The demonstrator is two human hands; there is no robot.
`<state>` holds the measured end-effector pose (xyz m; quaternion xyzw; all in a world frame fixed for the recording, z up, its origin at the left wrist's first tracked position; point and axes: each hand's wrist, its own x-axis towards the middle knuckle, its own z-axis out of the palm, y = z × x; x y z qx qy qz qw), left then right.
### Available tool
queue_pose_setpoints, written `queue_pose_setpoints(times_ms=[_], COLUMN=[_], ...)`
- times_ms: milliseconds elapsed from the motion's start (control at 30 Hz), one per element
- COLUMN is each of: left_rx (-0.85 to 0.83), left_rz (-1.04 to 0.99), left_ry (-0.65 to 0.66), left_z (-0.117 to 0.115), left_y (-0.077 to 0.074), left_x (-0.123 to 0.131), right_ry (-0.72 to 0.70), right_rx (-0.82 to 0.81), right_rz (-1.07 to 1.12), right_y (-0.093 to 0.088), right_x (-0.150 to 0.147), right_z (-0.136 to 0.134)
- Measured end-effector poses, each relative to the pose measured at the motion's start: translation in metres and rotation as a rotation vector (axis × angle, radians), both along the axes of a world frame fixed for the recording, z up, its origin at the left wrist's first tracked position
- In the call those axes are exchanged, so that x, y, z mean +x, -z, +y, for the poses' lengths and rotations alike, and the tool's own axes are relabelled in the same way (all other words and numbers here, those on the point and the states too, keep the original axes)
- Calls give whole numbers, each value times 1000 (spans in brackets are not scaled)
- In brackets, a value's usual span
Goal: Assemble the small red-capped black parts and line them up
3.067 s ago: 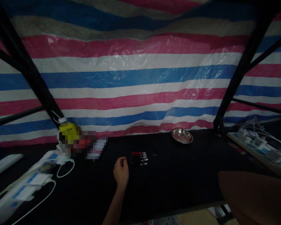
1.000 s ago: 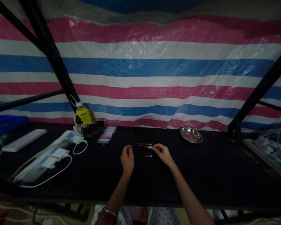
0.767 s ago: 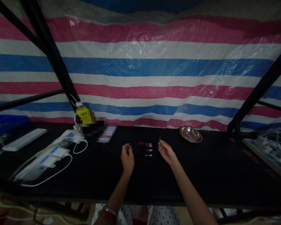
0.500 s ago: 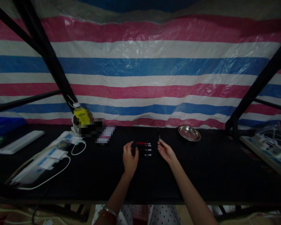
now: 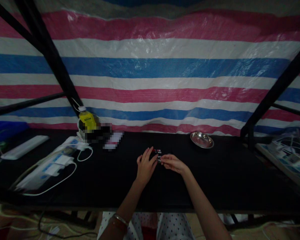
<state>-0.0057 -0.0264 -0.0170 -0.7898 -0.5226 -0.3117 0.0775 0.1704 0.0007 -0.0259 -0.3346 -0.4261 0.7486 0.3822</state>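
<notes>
A short row of small pens [image 5: 157, 152], one red and the others dark with silver ends, lies on the black table [image 5: 215, 180]. My left hand [image 5: 145, 165] rests flat on the left part of the row, with its fingers spread and covering most of the pens. My right hand [image 5: 172, 163] is just right of the row. Its fingertips are pinched on a thin dark pen at the silver ends, touching my left fingers. That pen is mostly hidden by the fingers.
A steel dish [image 5: 201, 140] sits at the back right. A yellow bottle [image 5: 87, 120] stands at the back left by a black frame post [image 5: 52, 63]. Power strips with white cables [image 5: 48, 166] lie at the left, more strips [image 5: 287, 156] at the right. A striped tarp hangs behind.
My right hand picked a thin pen from the row, lifted it upright, then brought it back down to the row. My left hand moved right and opened onto the pens.
</notes>
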Motion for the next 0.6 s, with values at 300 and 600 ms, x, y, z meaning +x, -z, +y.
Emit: queue_pose_setpoints(times_ms=[300, 600], left_rx=[-113, -177], left_rz=[27, 69], left_ry=[-30, 60], left_z=[0, 1], left_y=[-5, -2], left_x=[-2, 1], right_ry=[248, 1049], right_rx=[8, 365], right_rz=[152, -310], right_y=[1, 39], right_x=[12, 26], right_z=[10, 35])
